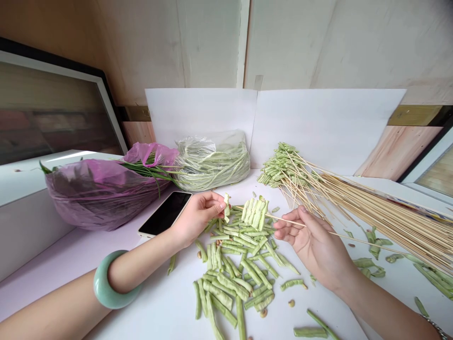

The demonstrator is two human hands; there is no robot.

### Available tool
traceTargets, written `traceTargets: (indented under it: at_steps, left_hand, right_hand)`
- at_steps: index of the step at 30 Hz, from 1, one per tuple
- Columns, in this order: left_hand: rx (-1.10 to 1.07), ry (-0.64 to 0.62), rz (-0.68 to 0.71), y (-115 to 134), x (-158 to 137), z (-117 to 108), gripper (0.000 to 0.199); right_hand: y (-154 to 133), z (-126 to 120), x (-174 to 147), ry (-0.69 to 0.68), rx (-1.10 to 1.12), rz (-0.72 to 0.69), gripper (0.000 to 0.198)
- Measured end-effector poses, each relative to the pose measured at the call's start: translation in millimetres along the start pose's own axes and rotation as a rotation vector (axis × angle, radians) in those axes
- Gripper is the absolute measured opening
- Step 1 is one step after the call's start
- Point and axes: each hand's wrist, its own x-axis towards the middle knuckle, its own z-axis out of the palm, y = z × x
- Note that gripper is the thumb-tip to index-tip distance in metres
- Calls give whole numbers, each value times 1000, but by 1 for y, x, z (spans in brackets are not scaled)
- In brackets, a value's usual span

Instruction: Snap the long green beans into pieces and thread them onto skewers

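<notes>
Between thumb and fingers, my left hand (198, 215) pinches a short piece of green bean (227, 208), held upright at the tip of a thin wooden skewer (290, 221). Whether the tip has entered that piece I cannot tell. My right hand (314, 241) grips the skewer, thumb on top and fingers below. Several bean pieces (255, 213) sit side by side on the skewer, pierced crosswise, just left of my right fingers. Below both hands, a loose heap of cut bean pieces (233, 278) lies on the white table (163, 302).
Filled bean skewers (283, 165) are piled at the back, beside a bundle of bare skewers (382, 208) on the right. A phone (165, 213), a purple bag of greens (102, 193) and a clear bag of long beans (212, 163) stand left. Bean scraps (375, 245) lie right.
</notes>
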Motion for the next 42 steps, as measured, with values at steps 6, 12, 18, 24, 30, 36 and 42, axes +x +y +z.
traceTargets:
  at_steps: [6, 12, 18, 24, 30, 36, 42]
  left_hand:
    - [-6, -17, -39, -3, -1, 3, 47]
    - [180, -52, -41, -2, -1, 3, 29]
    - [921, -441, 318, 5, -12, 5, 30]
    - [1009, -435, 373, 2, -11, 5, 24]
    - [488, -156, 148, 4, -8, 8, 20]
    - [220, -135, 65, 2, -7, 12, 37]
    - [114, -109, 34, 0, -7, 14, 41]
  right_hand:
    - [2, 2, -6, -100, -59, -25, 28]
    - [2, 0, -5, -83, -93, -48, 29]
    - [-6, -3, 0, -13, -78, -126, 25]
    - [-4, -3, 0, -12, -84, -118, 25]
    - [-2, -2, 0, -21, -114, -132, 29]
    - [-4, 2, -3, -82, -162, -136, 30]
    - [-2, 1, -7, -133, -212, -126, 29]
